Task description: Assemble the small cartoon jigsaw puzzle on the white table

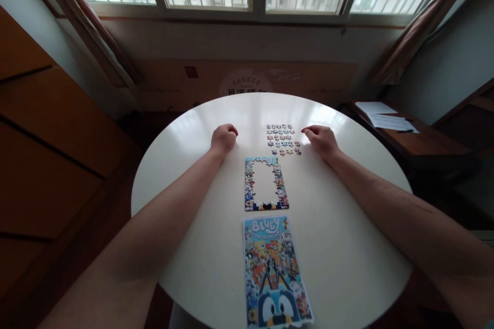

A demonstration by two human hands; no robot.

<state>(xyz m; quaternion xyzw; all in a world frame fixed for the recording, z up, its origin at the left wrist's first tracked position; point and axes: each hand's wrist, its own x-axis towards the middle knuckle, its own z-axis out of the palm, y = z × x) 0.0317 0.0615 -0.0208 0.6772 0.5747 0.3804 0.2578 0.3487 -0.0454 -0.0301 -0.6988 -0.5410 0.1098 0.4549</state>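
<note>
On the round white table [185,154] lies a puzzle frame [249,183] of joined border pieces around a bare middle. Rows of loose puzzle pieces [280,138] sit beyond it, slightly to the right. Nearest me is a colourful picture sheet [275,272] with a blue dog face and the word Bluey. My left hand [224,137] rests curled in a fist on the table, left of the loose pieces, with nothing visible in it. My right hand [321,139] is just right of those pieces, fingers pinched together; anything between the fingertips is too small to tell.
A brown side table [420,146] at the right holds white papers [389,122] and a dark pen. Windows and curtains line the far wall, above a printed box [309,79]. An orange-brown cabinet [46,139] stands at the left.
</note>
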